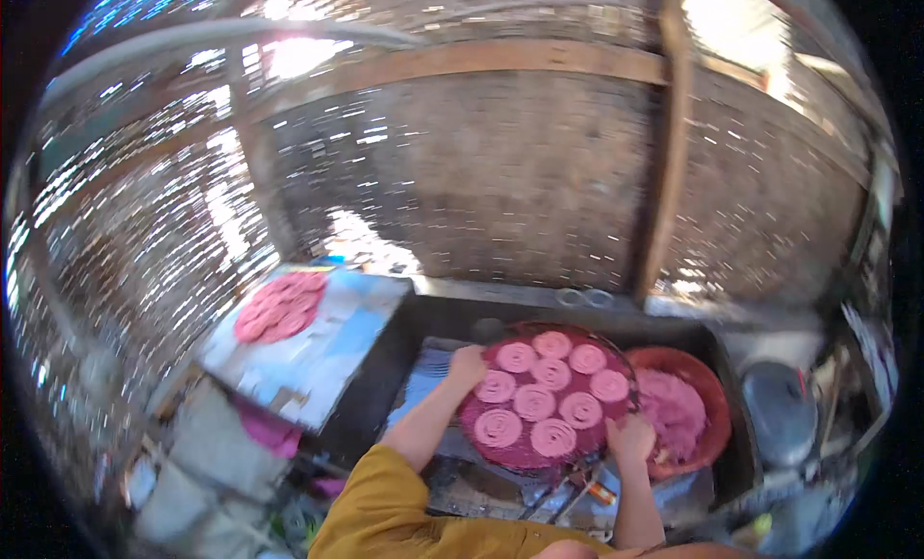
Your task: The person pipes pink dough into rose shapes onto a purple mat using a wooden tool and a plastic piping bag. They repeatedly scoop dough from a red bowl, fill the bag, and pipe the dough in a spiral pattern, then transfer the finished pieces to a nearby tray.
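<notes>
A round, dark magenta tray (502, 442) carries several flat pink spiral coils (534, 402). My left hand (469, 365) closes on its left rim. On the right, near side, my right hand (630, 436) grips the rim as well. The tray is over a dark rectangular trough. Just right of it sits a red-orange basin (717, 410) holding a pink, crumbly or doughy mass (671, 410). My fingers' undersides are hidden by the tray and blur.
A pale blue and white board (346, 352) to the left bears a heap of pink coils (282, 307). The trough's dark wall (443, 314) runs behind the tray. A grey lidded pot or bowl (778, 415) stands at right. A woven wall with wooden posts (664, 165) rises beyond.
</notes>
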### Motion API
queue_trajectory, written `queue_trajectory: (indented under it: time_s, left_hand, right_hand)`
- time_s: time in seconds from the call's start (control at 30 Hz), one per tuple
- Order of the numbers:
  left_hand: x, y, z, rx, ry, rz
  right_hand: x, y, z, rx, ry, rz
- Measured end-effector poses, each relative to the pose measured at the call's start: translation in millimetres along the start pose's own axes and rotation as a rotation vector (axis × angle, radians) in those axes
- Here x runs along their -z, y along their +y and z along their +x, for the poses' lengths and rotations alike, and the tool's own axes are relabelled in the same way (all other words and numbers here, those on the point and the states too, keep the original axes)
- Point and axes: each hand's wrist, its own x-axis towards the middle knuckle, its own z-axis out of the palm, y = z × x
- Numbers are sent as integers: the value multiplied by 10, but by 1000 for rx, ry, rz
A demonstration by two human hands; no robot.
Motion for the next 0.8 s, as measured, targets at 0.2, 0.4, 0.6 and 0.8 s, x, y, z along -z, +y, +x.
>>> queue_trajectory:
  time_s: [0.2, 0.4, 0.6, 0.8]
  left_hand:
    - [-58, 10, 185, -81, -35, -166]
    - [72, -171, 318, -20, -258, -314]
    - [875, -328, 321, -50, -156, -488]
    - [1690, -1710, 358, 48, 54, -652]
  right_hand:
    - [-287, 192, 190, -43, 160, 671]
    - [-334, 186, 509, -5, -8, 796]
    - [111, -399, 957, 191, -23, 721]
    - [224, -2037, 1345, 454, -47, 609]
